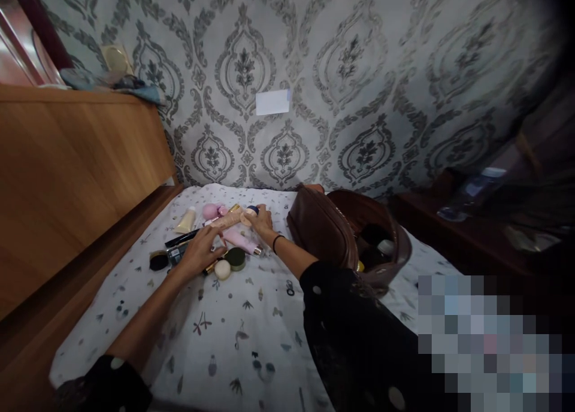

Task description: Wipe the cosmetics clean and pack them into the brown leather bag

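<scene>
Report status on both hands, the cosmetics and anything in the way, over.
Right hand at navy-capped container, grip unclear. Left hand among cosmetics, hold unclear. Pink tube between hands. Brown bag open at right.

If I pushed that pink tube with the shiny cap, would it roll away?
The pink tube probably wouldn't roll far, because it looks wider at one end than at its shiny cap. It might slide a little, since its side looks smooth.
</scene>
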Tool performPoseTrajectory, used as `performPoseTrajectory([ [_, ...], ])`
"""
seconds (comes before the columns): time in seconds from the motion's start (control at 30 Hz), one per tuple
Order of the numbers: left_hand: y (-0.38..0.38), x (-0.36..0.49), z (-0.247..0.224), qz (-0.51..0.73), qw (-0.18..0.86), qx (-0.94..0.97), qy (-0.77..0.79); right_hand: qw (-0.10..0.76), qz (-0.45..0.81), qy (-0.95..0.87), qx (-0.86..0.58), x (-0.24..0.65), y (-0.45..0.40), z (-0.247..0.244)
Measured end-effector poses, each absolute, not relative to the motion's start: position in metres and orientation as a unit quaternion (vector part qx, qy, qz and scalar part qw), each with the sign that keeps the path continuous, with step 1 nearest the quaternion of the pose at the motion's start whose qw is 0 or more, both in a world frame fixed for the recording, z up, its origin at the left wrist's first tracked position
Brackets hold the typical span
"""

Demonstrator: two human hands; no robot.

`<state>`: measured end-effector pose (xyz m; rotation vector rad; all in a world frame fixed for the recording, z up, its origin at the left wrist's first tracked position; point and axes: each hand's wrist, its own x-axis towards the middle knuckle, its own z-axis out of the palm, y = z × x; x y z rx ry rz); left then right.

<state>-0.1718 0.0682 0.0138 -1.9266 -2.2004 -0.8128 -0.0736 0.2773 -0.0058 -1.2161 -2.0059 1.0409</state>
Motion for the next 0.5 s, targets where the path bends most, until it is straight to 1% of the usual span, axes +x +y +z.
performPoseTrajectory([
  [0.17, 0.060, -0.170, 0.013, -0.338, 0.037, -0.637, -0.691, 0.303, 0.412, -0.755, -0.411, -0.073, 0.274, -0.007],
  [0.3, 0.059, -0.168, 0.013, -0.352, 0.027, -0.632, -0.690, 0.328, 0.441, -0.747, -0.375, -0.070, 0.268, -0.008],
  [0.4, 0.059, -0.169, 0.012, -0.369, 0.021, -0.622, -0.691, 0.349, 0.474, -0.723, -0.363, -0.067, 0.267, -0.005],
  [0.5, 0.056, -0.168, 0.013, -0.413, 0.040, -0.582, -0.700, 0.361, 0.524, -0.688, -0.348, -0.059, 0.262, -0.001],
])
